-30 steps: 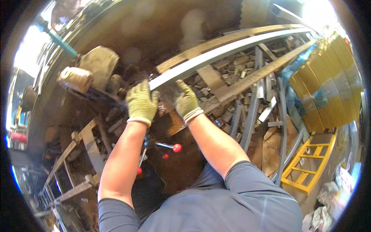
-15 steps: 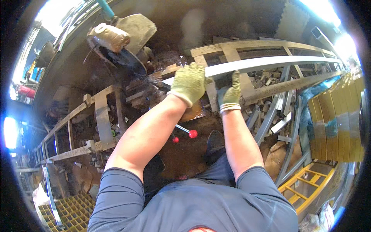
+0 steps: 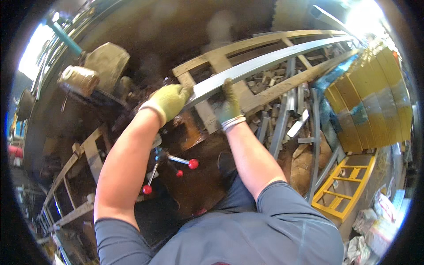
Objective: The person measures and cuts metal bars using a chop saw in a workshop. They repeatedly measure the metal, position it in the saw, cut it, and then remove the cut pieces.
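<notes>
A long, silvery metal bar point(image 3: 265, 60) slants from the middle of the view up to the far right. My left hand point(image 3: 167, 104), in a yellow-green knit glove, has its fingers curled at the bar's near left end, partly hiding that end. A little to the right, my right hand point(image 3: 230, 106) wears the same kind of glove. Its thumb points up along the bar's near side, while its fingers are hidden beneath. A handle with red ball knobs point(image 3: 193, 164) stands below my left forearm. Left of my hands is a cut-off saw point(image 3: 106, 66), its disc mostly in shadow.
Wooden-looking frame rails point(image 3: 276, 85) run under and beside the bar. Offcuts point(image 3: 265, 79) are heaped between them. Yellow stacked panels point(image 3: 371, 101) and a yellow metal frame point(image 3: 346, 187) stand at right. Several grey metal profiles point(image 3: 314, 141) lean nearby. Another frame point(image 3: 66, 181) is at left.
The view has turned, so the saw sits farther left and more of the red-knobbed handle shows. My left hand has shifted to the bar's end, which earlier stuck out past it.
</notes>
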Motion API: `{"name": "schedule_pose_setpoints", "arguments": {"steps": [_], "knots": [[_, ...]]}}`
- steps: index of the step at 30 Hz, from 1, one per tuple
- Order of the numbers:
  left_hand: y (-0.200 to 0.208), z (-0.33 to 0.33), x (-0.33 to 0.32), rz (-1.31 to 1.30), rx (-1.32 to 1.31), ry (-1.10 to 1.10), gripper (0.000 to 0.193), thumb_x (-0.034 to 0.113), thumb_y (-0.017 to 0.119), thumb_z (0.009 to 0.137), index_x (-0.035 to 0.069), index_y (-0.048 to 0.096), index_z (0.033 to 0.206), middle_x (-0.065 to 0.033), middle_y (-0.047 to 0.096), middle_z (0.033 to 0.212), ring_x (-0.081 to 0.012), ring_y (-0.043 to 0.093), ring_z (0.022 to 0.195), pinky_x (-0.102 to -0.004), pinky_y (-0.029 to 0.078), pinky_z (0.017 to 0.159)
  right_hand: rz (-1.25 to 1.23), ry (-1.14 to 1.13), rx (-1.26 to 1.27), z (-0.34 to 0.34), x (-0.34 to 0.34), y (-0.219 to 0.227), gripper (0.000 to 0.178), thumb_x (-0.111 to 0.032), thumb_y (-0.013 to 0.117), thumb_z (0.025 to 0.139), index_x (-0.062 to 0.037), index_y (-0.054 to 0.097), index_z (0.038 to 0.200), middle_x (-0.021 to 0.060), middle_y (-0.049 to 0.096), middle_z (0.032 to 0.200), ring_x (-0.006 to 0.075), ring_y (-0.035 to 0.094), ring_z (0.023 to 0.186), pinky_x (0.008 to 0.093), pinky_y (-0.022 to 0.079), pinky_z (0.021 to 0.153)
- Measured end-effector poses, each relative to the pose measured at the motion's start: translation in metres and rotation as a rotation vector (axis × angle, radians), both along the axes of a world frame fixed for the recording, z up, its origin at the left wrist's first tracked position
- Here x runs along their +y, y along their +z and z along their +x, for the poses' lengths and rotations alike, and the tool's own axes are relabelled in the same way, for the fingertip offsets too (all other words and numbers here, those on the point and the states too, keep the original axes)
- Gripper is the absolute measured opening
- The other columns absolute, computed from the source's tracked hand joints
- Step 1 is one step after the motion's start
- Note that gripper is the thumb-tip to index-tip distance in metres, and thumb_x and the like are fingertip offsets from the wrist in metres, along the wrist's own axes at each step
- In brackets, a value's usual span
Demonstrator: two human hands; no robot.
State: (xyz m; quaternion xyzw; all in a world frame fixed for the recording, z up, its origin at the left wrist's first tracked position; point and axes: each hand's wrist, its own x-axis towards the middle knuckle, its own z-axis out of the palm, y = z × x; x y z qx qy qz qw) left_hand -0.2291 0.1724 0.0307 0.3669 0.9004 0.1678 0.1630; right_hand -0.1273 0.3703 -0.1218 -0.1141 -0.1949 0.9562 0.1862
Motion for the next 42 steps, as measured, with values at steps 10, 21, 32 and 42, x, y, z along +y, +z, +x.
{"name": "schedule_pose_setpoints", "arguments": {"steps": [10,21,32,42], "knots": [[-0.015,0.076,-0.072,-0.069,0.663,-0.131,0.074,0.033,0.094,0.083,0.005,0.066,0.146,-0.0162,0.076,0.126,-0.0371,0.075,0.113,-0.0505,0.061,0.094,0.664,-0.109,-0.534,0.019,-0.051,0.018,0.062,-0.055,0.09,0.099,0.0005,0.076,0.123,0.0051,0.072,0.088,0.0209,0.066,0.077,0.0416,0.055,0.07],[-0.003,0.079,-0.248,-0.124,0.267,0.258,0.068,0.03,0.092,0.087,0.01,0.071,0.148,-0.0217,0.073,0.147,-0.0451,0.069,0.133,-0.0522,0.054,0.115,0.93,0.744,-0.401,0.058,-0.117,0.087,0.038,-0.035,0.079,0.113,0.0007,0.083,0.127,0.0051,0.082,0.103,0.0099,0.071,0.086,0.0282,0.057,0.077],[-0.021,-0.025,-0.458,-0.335,0.267,0.594,0.071,0.008,0.092,0.086,0.017,0.071,0.154,-0.0152,0.077,0.147,-0.0367,0.071,0.137,-0.0462,0.055,0.119,1.081,-0.019,-0.164,0.046,-0.061,0.059,0.026,-0.011,0.073,0.115,-0.0023,0.078,0.139,0.0102,0.083,0.125,0.0166,0.077,0.115,0.0306,0.062,0.103],[-0.046,-0.04,-0.596,-0.333,0.217,0.678,0.068,0.006,0.093,0.086,0.024,0.076,0.149,-0.0118,0.08,0.141,-0.0347,0.074,0.133,-0.0456,0.056,0.114,2.075,-0.159,-0.22,-0.026,0.023,0.079,0.058,-0.021,0.091,0.1,-0.005,0.071,0.152,0.0158,0.069,0.159,0.031,0.062,0.151,0.0435,0.044,0.131]]}}
